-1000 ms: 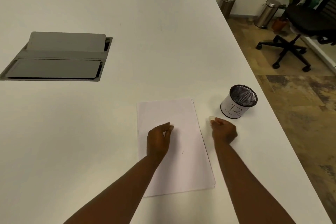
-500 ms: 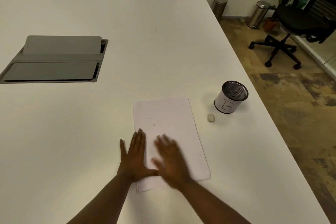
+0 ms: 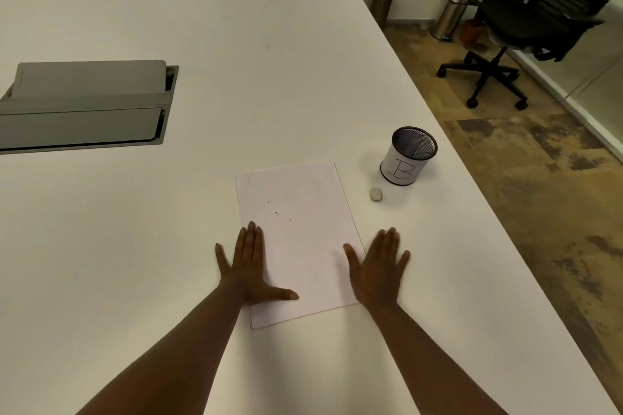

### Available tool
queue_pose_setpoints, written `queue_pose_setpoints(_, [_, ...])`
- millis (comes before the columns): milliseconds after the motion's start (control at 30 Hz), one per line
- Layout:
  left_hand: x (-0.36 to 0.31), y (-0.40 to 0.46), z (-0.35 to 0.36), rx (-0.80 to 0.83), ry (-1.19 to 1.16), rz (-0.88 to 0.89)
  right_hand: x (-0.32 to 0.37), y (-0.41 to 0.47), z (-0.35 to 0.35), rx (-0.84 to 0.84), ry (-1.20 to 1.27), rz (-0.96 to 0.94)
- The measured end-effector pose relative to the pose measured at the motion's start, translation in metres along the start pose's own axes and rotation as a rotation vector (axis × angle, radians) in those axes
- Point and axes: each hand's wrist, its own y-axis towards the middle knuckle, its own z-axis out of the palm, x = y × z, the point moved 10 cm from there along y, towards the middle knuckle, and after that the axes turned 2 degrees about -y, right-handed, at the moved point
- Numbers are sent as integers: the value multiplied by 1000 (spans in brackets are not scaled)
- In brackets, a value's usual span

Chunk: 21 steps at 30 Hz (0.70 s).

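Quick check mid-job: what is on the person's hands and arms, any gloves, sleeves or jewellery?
Nothing is worn. The left hand and right hand have no gloves and no rings that I can see. No watch, band or sleeve shows on the left forearm or right forearm.

One cam only, head-worn, wide-angle; looks fwd & down across the white table (image 3: 303, 77); forearms enter from the bottom edge, so left hand (image 3: 247, 266) & right hand (image 3: 377, 268) sit low-centre, near the lens; paper stack (image 3: 300, 229) between the hands takes mid-frame; beyond the right hand, farther from cam, eraser (image 3: 376, 194) & mesh cup (image 3: 408, 157); well past the left hand, grey hatch (image 3: 84, 104) at frame's left edge; floor (image 3: 539, 178) & office chair (image 3: 526, 20) out past the right hand, top-right corner.
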Motion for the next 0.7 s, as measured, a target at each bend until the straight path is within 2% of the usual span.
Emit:
queue_pose_setpoints(67, [1, 0, 0, 20, 10, -19, 31, -5, -3, -35, 39, -123])
queue_pose_setpoints(167, [2, 0, 2, 55, 57, -37, 98, -38, 28, 211, 95, -496])
queue_pose_setpoints(233, [2, 0, 3, 66, 72, -43, 108, -46, 39, 243, -4, -577])
queue_pose_setpoints(267, [2, -1, 2, 77, 70, -48, 100, -42, 40, 193, -67, -555])
queue_pose_setpoints(333, [2, -3, 2, 107, 59, -53, 69, -25, 35, 102, -133, -395])
queue_pose_setpoints(433, [1, -5, 2, 135, 70, -45, 13, 3, 14, 37, -63, -48])
queue_pose_setpoints(500, [2, -4, 2, 139, 76, -42, 16, 13, 4, 13, 21, -2])
queue_pose_setpoints(567, [1, -3, 1, 136, 76, -34, 55, 13, 2, -1, 51, -189])
queue_pose_setpoints(700, [2, -3, 1, 109, 53, -9, 157, -14, 31, 292, 94, -613])
